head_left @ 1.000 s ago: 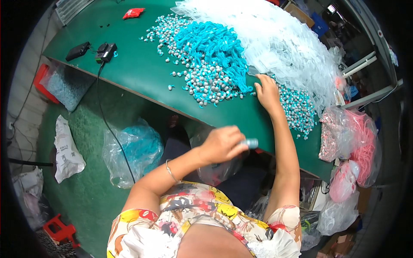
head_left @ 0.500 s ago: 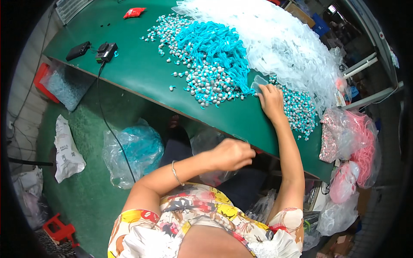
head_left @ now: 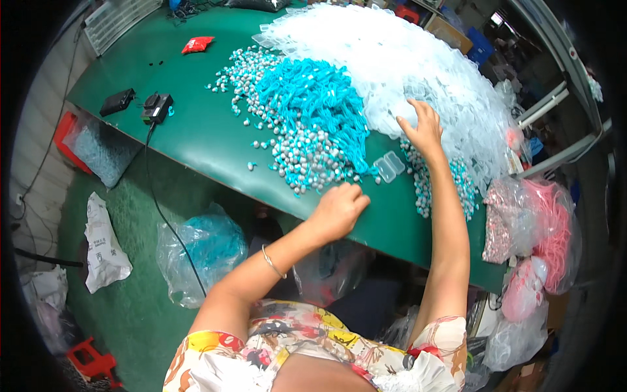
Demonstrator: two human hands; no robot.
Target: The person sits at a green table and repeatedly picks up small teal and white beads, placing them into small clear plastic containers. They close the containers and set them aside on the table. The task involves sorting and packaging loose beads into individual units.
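Observation:
My left hand (head_left: pixel 339 210) is over the table's front edge, its fingers curled closed. Whatever it may hold is hidden. Just beyond it lie small grey-and-turquoise bead-like pieces (head_left: pixel 304 160) and a heap of turquoise cord bundles (head_left: pixel 313 91). My right hand (head_left: pixel 424 130) reaches to the near side of a large pile of clear plastic cases (head_left: pixel 418 59), thumb and fingers apart. I see nothing between them. A single clear compartment case (head_left: pixel 390 167) lies on the table between my hands. More grey-and-turquoise pieces (head_left: pixel 457 186) lie partly under my right forearm.
The green table (head_left: pixel 209 140) also bears a red packet (head_left: pixel 197 44), a black case (head_left: pixel 117 102) and a small black device (head_left: pixel 157 108) with a cable hanging down. Bags of pink cords (head_left: pixel 545 222) are at the right end. A turquoise-filled bag (head_left: pixel 202 251) is on the floor.
My right hand has let go of the clear compartment case and moved away to the clear pile. My left hand has moved forward over the table's edge. The view has shifted slightly.

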